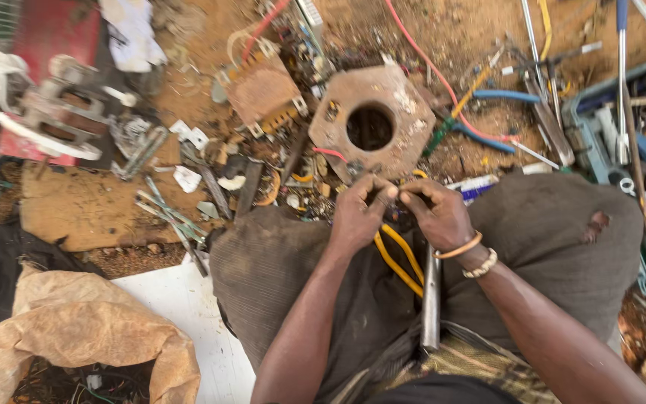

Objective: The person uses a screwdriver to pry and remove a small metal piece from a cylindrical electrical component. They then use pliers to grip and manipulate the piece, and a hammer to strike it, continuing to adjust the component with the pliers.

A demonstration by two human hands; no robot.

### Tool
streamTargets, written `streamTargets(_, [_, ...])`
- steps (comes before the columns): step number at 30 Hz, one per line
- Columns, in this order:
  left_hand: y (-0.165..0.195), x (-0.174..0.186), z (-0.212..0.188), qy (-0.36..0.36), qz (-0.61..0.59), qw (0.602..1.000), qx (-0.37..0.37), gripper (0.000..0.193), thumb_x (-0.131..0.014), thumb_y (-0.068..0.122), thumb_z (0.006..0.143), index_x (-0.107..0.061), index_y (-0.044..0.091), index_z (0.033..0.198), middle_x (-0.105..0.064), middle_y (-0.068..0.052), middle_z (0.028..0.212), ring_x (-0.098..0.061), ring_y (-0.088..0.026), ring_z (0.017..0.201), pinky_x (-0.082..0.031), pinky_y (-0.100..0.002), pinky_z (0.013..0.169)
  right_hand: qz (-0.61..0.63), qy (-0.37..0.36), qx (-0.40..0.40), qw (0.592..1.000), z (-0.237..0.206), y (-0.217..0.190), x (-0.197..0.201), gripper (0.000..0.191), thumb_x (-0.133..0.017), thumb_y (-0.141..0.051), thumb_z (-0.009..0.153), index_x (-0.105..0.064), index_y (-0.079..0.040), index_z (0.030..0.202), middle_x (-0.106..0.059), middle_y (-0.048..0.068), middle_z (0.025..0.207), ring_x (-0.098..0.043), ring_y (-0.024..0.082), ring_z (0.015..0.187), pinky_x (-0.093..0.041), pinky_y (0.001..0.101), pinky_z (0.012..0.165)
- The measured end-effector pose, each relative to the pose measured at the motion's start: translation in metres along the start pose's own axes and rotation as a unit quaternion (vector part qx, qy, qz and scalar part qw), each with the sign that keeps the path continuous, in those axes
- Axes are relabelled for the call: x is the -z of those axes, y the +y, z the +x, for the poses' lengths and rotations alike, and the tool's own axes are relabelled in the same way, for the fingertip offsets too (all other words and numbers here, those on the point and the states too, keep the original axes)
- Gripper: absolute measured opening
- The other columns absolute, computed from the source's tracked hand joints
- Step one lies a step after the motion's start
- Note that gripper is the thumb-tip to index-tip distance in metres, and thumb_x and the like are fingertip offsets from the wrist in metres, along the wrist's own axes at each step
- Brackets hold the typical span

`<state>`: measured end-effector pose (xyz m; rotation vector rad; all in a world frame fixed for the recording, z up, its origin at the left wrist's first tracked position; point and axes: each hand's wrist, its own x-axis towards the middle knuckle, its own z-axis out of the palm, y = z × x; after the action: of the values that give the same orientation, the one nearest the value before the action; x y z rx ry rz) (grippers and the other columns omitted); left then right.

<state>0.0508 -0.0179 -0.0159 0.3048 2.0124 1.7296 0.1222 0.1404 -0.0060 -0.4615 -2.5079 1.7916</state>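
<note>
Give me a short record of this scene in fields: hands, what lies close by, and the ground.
left hand: pinching a small piece, too small to identify
right hand: pinching the same piece; bracelets on the wrist
lap: yellow wire and a metal rod
in front: rusty metal plate with a round hole
right side: tool tray with wrenches
ground: sandy dirt strewn with scrap

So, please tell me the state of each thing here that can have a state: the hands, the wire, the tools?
left hand: pinched shut on yellow wire
right hand: pinched shut on yellow wire
yellow wire: looped, hanging over the lap
metal bar: lying between the knees
rusty plate: flat on ground, hole open
toolbox: open, full of tools
</note>
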Motion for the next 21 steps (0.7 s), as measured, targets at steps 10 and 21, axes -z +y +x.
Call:
streamTargets(10, [-0.007, 0.021, 0.022, 0.097, -0.137, 0.983, 0.071, 0.008, -0.054, 0.012, 0.104, -0.059, 0.007, 0.105, -0.073, -0.009, 0.092, -0.07, -0.012, 0.075, -0.057, -0.028, 0.062, 0.006, 0.083, -0.123, 0.989, 0.036, 0.011, 0.089, 0.018, -0.074, -0.02, 0.099, -0.075, -0.009, 0.113, -0.076, 0.006, 0.097, -0.07, 0.012, 0.082, -0.06, 0.0306, 0.075])
streamTargets(21, [-0.018, 0.053, 0.029, 0.232, -0.263, 0.936, 0.011, 0.022, -0.063, 0.011, 0.105, -0.067, -0.001, 0.123, -0.074, -0.01, 0.091, -0.067, -0.013, 0.073, -0.056, -0.028, 0.063, -0.377, -0.242, -0.001, 0.894, 0.01, -0.028, 0.022, 0.017, -0.07, -0.032, 0.093, -0.081, -0.024, 0.103, -0.077, 0.006, 0.101, -0.071, 0.026, 0.103, -0.057, 0.0421, 0.09])
